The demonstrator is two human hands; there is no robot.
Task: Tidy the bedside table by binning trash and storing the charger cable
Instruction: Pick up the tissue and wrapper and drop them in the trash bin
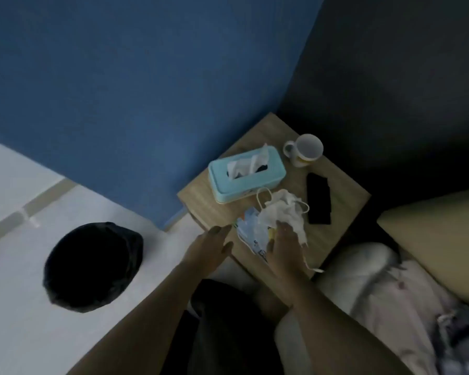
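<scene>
On the wooden bedside table (209, 209) lies a pile of trash: crumpled white tissues (282, 209) and pale blue wrappers (251, 228). A white charger cable (263, 197) loops around and under the pile, its end hanging off the front edge. My right hand (284, 247) rests palm down on the near side of the pile, fingers spread over the wrappers. My left hand (214, 244) hovers open at the table's left front edge, just beside the wrappers, touching nothing I can see. A black-lined bin (92, 266) stands on the floor to the left.
A light blue tissue box (271, 169) sits at the back of the table, a white mug (306, 150) behind it to the right, and a black phone (318, 198) right of the pile. Bedding and a pillow (431, 239) lie to the right. The blue wall stands behind.
</scene>
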